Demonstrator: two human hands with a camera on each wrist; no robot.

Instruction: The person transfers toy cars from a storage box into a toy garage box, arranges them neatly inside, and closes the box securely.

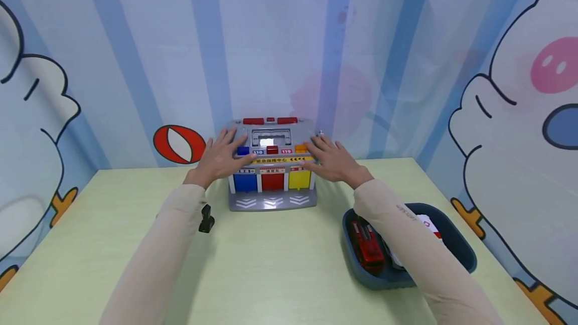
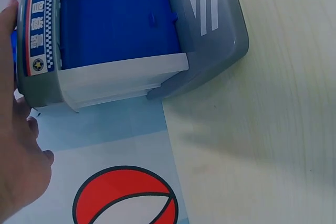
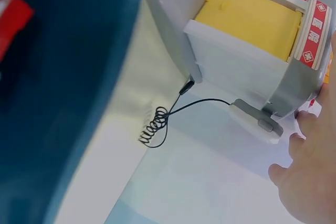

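A grey toy emergency station (image 1: pixel 272 202) with blue, red and yellow doors stands at the back of the table. My left hand (image 1: pixel 220 157) holds its left upper side, the thumb across the front and the fingers spread over the roof edge. On the opposite side my right hand (image 1: pixel 336 162) grips in the same way, its thumb by the yellow strip. In the left wrist view, the blue door (image 2: pixel 118 27) is down. The yellow door (image 3: pixel 249 19) is closed too. A small grey-and-white handset (image 3: pixel 257 120) on a coiled black cord (image 3: pixel 157 124) hangs beside the station near my right fingers.
A dark blue bin (image 1: pixel 465 260) stands at the front right under my right forearm, holding a red toy vehicle (image 1: pixel 368 247) and a white-and-red item (image 1: pixel 429 224). A printed curtain (image 1: pixel 280 54) rises directly behind the table (image 1: pixel 271 275).
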